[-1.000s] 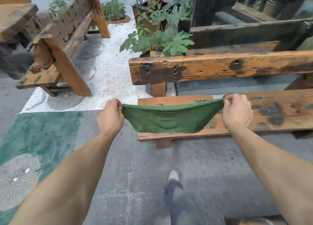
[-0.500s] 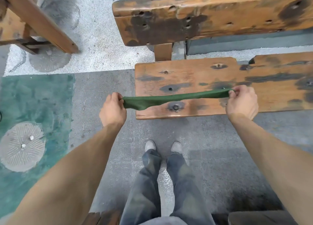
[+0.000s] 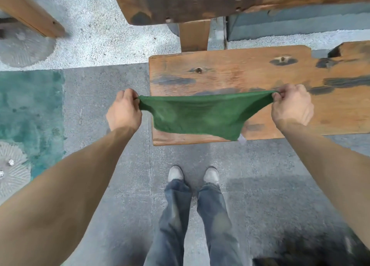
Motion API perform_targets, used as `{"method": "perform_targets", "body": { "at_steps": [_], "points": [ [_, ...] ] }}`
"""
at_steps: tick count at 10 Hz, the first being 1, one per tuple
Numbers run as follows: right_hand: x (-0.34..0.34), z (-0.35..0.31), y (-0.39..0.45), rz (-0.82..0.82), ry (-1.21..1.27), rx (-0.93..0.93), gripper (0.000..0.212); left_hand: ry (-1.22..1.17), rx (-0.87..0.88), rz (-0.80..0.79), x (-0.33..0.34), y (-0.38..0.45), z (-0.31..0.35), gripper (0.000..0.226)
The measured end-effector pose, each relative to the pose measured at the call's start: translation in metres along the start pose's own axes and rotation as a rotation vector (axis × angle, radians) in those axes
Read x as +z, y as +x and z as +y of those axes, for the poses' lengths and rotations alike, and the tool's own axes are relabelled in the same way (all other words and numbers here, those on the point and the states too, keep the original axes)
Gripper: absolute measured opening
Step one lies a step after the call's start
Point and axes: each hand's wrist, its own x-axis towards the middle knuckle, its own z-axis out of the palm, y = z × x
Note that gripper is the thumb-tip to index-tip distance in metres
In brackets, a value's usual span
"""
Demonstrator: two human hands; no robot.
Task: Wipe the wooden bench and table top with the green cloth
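Grey stone floor, worn wooden tabletop ahead. Left grip pinched shut on one top corner of green cloth, right grip pinched shut on the other. Cloth stretched between, sagging over the tabletop's near left corner, above the surface. Grey shoes below.

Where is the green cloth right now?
In the head view's centre, the green cloth hangs stretched between the left hand and right hand, over the wooden bench.
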Motion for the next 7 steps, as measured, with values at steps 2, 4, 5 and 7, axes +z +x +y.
{"method": "perform_targets", "body": {
  "at_steps": [2,4,5,7],
  "points": [
    [0.068,-0.011,0.066,0.015,-0.006,-0.021,0.022,-0.024,0.032,0.019,0.062,0.067,0.003,0.017],
    [0.123,-0.025,0.111,-0.018,0.049,0.023,0.021,-0.013,0.068,0.039,0.107,0.125,0.017,0.018],
    [0.144,-0.031,0.12,-0.023,0.069,0.03,0.022,-0.03,0.119,0.04,0.128,0.138,0.024,0.019],
    [0.142,-0.035,0.114,-0.05,0.092,0.012,0.029,-0.043,0.149,0.025,0.129,0.138,0.026,0.033]
  ]
}}
